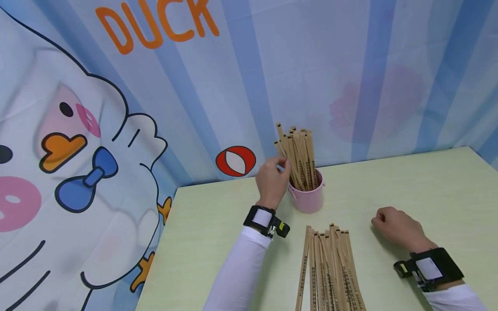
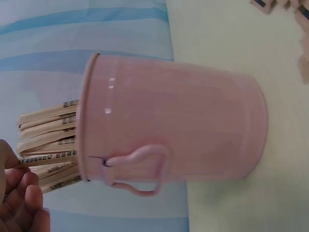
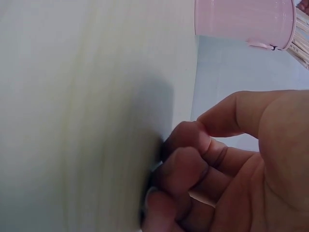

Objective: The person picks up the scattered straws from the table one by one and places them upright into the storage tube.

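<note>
A pink pail (image 1: 307, 199) stands upright near the table's back edge, packed with long, thin brown paper-wrapped sticks (image 1: 301, 155) with dark printing. Beside its left rim, my left hand (image 1: 273, 181) pinches one paper-wrapped stick (image 2: 48, 158) between thumb and finger; in the left wrist view its far end still reaches inside the rim. More paper-wrapped sticks (image 1: 330, 268) lie in a loose bundle on the table in front of the pail. To the right of that bundle, my right hand (image 1: 400, 229) rests on the tabletop with loosely curled fingers (image 3: 186, 169), holding nothing.
The pale yellow-green table (image 1: 435, 185) meets a blue striped cloth backdrop (image 1: 295, 65) printed with a large duck. A small handle (image 2: 140, 169) hangs on the pail's side. Each wrist wears a black strap with a camera.
</note>
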`<act>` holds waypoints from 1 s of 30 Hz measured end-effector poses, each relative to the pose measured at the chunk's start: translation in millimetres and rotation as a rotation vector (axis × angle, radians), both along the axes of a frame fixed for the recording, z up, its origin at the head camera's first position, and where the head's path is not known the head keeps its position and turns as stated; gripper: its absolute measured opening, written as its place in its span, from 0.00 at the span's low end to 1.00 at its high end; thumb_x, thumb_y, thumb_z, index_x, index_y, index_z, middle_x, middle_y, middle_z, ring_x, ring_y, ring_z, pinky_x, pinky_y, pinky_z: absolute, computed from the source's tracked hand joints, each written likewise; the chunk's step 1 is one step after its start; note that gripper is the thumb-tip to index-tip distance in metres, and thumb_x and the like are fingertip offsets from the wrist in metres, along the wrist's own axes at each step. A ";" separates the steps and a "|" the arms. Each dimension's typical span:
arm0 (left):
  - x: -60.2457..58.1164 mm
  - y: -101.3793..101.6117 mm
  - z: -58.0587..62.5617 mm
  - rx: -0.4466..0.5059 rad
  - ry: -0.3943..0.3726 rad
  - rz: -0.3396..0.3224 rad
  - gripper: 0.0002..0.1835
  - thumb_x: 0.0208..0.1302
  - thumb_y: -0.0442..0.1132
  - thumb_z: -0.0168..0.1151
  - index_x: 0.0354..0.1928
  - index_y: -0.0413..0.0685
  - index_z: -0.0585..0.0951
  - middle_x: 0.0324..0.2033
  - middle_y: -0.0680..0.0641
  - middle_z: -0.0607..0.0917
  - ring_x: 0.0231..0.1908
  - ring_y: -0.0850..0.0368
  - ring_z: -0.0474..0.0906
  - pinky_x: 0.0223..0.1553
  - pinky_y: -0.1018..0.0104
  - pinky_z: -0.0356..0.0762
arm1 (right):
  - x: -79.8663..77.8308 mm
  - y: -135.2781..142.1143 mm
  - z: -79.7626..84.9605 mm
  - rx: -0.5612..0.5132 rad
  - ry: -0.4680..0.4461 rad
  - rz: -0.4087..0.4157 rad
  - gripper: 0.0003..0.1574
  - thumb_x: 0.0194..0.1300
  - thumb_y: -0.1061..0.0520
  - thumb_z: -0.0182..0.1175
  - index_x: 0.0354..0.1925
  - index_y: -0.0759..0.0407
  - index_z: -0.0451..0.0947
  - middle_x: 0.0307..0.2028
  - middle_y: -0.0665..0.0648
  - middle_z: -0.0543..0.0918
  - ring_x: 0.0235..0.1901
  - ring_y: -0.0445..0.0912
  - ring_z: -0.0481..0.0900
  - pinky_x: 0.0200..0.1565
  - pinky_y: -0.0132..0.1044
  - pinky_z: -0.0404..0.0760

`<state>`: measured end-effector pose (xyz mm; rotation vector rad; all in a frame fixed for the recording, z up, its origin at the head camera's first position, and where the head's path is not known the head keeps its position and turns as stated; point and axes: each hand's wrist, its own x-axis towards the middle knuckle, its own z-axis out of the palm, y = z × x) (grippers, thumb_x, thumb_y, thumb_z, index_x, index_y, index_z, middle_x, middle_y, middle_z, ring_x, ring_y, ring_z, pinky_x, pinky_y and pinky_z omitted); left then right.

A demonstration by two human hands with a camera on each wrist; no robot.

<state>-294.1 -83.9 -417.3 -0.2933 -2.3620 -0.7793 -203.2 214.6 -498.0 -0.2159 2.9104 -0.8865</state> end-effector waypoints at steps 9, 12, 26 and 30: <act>4.1 2.0 -13.9 -0.004 -0.119 0.005 0.11 0.66 0.45 0.58 0.29 0.51 0.83 0.24 0.55 0.81 0.19 0.67 0.69 0.16 0.73 0.62 | -0.5 -0.1 0.4 0.004 0.023 0.000 0.15 0.63 0.57 0.49 0.19 0.56 0.66 0.16 0.50 0.64 0.17 0.45 0.64 0.20 0.37 0.59; 3.6 2.6 -17.6 -0.008 -0.142 -0.004 0.11 0.66 0.46 0.58 0.28 0.51 0.82 0.22 0.55 0.79 0.20 0.65 0.69 0.16 0.72 0.62 | -0.6 0.7 0.3 0.000 0.029 0.001 0.15 0.62 0.58 0.49 0.19 0.56 0.65 0.16 0.50 0.64 0.17 0.45 0.63 0.20 0.37 0.59; 5.7 4.8 -23.6 -0.038 -0.210 -0.001 0.11 0.64 0.44 0.59 0.24 0.51 0.79 0.16 0.55 0.73 0.18 0.63 0.68 0.17 0.71 0.59 | -1.9 2.2 -2.6 -0.007 0.037 0.008 0.15 0.62 0.57 0.49 0.19 0.55 0.66 0.16 0.50 0.65 0.17 0.44 0.63 0.20 0.37 0.59; 6.1 4.3 -25.2 -0.030 -0.215 -0.004 0.10 0.64 0.44 0.60 0.26 0.51 0.80 0.17 0.55 0.74 0.18 0.63 0.68 0.17 0.71 0.60 | -2.2 2.9 -3.5 -0.010 0.038 0.007 0.14 0.62 0.57 0.49 0.19 0.55 0.66 0.16 0.50 0.65 0.17 0.44 0.63 0.20 0.37 0.59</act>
